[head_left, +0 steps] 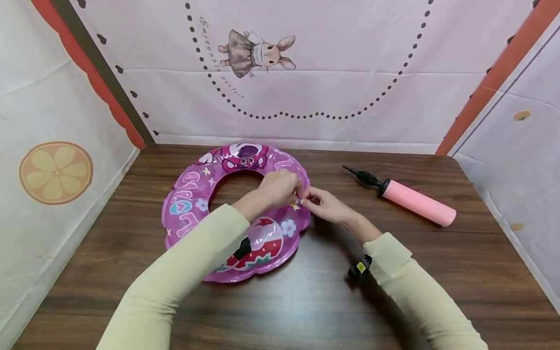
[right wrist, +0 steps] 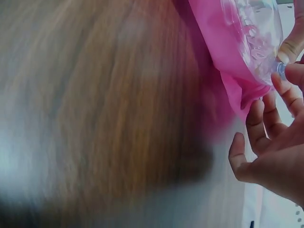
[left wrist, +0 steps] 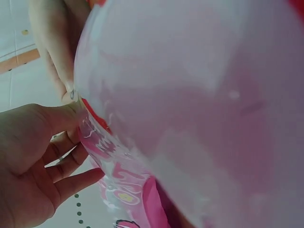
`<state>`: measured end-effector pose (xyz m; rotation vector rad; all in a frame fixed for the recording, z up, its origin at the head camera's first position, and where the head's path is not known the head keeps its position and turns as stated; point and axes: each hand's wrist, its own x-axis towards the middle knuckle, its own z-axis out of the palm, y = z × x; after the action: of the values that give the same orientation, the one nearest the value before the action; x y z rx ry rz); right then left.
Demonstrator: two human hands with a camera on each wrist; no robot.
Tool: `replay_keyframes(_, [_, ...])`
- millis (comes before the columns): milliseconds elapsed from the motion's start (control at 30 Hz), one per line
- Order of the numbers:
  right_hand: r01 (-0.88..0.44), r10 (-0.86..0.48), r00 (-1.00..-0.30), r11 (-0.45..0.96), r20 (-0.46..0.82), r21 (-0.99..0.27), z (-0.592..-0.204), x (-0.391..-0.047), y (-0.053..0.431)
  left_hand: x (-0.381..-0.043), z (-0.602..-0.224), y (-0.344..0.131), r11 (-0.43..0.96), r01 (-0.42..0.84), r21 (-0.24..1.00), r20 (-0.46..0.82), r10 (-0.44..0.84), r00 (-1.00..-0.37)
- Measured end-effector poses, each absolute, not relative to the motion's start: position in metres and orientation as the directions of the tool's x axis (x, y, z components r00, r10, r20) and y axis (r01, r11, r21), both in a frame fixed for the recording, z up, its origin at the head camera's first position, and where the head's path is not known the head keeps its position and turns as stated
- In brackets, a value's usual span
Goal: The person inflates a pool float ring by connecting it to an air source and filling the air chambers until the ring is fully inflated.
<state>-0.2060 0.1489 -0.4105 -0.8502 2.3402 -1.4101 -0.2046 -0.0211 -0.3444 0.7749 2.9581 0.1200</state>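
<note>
A pink-purple inflatable swim ring (head_left: 183,180), printed with a bear, strawberries and letters, lies puffed up on the table. At its right side both hands meet. My left hand (head_left: 282,187) pinches the ring's film beside a small clear valve (right wrist: 281,71); its thumb and fingers reach the ring's edge in the left wrist view. With thumb and forefinger my right hand (head_left: 325,206) pinches that valve, its other fingers curved by the pink underside in the right wrist view. The fingertips partly cover the valve, so whether its plug is in cannot be seen.
A pink hand pump (head_left: 420,201) with a black nozzle lies to the right of the ring on the brown wooden table (head_left: 280,316). Pale printed cloth (head_left: 350,48) hangs behind and on both sides. Black cameras sit at the wrists.
</note>
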Motion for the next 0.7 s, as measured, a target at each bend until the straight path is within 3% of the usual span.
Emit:
replay_keyframes(300, [-0.386, -0.542, -0.837, 0.496, 0.07, -0.778, -0.404, -0.21, 0.169, -0.21, -0.343, -0.005, 0.855, 0.515, 0.071, -0.068, 0.519, -0.852])
replay_keyframes(700, [-0.373, -0.522, -0.852, 0.545, 0.044, -0.751, -0.4, -0.211, 0.208, -0.215, -0.344, 0.02, 0.796, 0.592, 0.129, -0.049, 0.601, -0.798])
